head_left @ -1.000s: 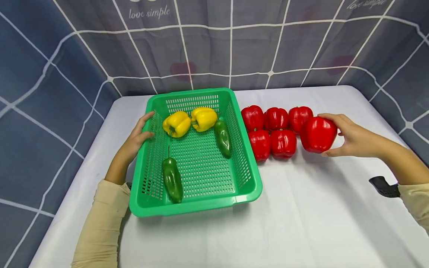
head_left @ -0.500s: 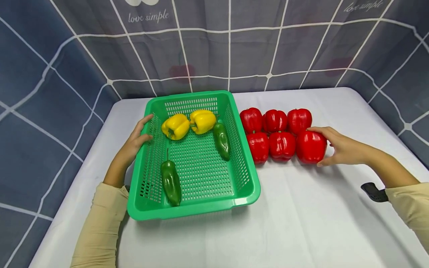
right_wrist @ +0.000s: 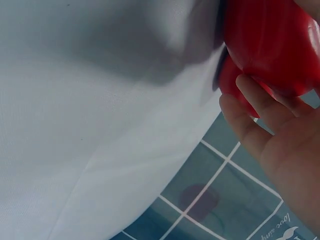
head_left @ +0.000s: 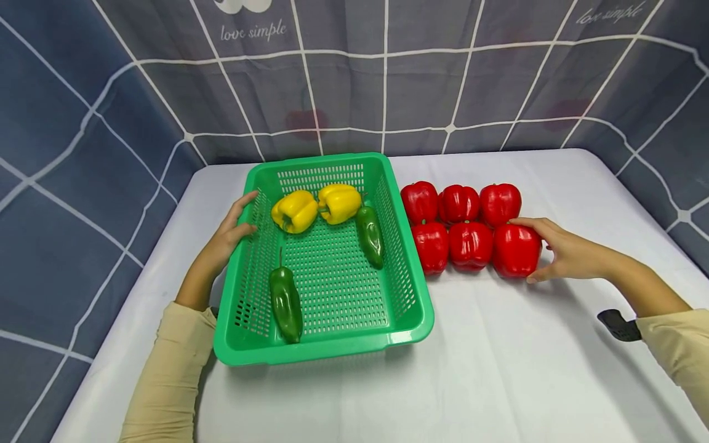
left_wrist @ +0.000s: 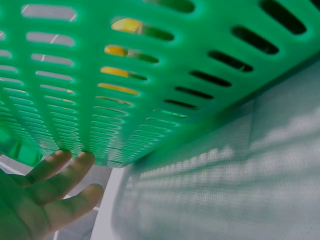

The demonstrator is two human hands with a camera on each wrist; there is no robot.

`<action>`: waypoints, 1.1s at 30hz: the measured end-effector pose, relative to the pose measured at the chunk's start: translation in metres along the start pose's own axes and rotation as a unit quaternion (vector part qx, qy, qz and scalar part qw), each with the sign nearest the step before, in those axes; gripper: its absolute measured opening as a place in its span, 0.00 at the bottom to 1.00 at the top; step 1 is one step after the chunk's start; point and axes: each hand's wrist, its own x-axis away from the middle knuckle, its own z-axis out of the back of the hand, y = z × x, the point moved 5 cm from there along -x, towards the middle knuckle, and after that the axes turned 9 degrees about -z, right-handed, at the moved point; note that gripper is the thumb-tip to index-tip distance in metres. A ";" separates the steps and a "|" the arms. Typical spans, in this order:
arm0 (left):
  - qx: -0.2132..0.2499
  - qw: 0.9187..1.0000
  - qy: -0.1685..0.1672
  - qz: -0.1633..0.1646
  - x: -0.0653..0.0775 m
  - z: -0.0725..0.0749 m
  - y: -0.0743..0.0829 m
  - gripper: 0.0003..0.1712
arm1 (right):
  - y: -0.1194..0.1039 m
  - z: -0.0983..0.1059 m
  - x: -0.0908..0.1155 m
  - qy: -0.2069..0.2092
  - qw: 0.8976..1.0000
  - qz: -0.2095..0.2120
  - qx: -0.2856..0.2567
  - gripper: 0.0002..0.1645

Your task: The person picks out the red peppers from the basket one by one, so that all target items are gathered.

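Observation:
My right hand holds a glossy red bell pepper at the right end of the front row, fingers behind it and thumb at its front. In the right wrist view, the same pepper sits by the fingers. Over the left rim of a green slotted basket my left hand grips the wall, with thumb and forefinger on the inner side. The left wrist view shows other fingers along the basket's outer wall. Inside lie two yellow bell peppers and two long green peppers.
Several more red bell peppers stand in two rows against the basket's right side. A white cloth covers the table. Dark grey-blue checked fabric hangs behind it and at both sides.
My right hand has brought the red bell pepper down and left, to the end of the front row. It stays around the pepper. The left hand and basket have held their place.

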 end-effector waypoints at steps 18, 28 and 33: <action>0.003 1.000 0.000 -0.001 0.001 -0.001 0.005 0.41 | 0.002 -0.002 0.002 0.004 1.000 -0.001 -0.016 0.65; -0.031 0.999 -0.016 -0.001 0.002 0.006 0.004 0.38 | 0.003 0.010 -0.004 -0.009 1.000 0.009 -0.024 0.67; -0.096 0.994 -0.050 0.014 -0.002 0.012 0.007 0.37 | 0.013 0.032 -0.010 -0.017 0.998 -0.055 -0.028 0.64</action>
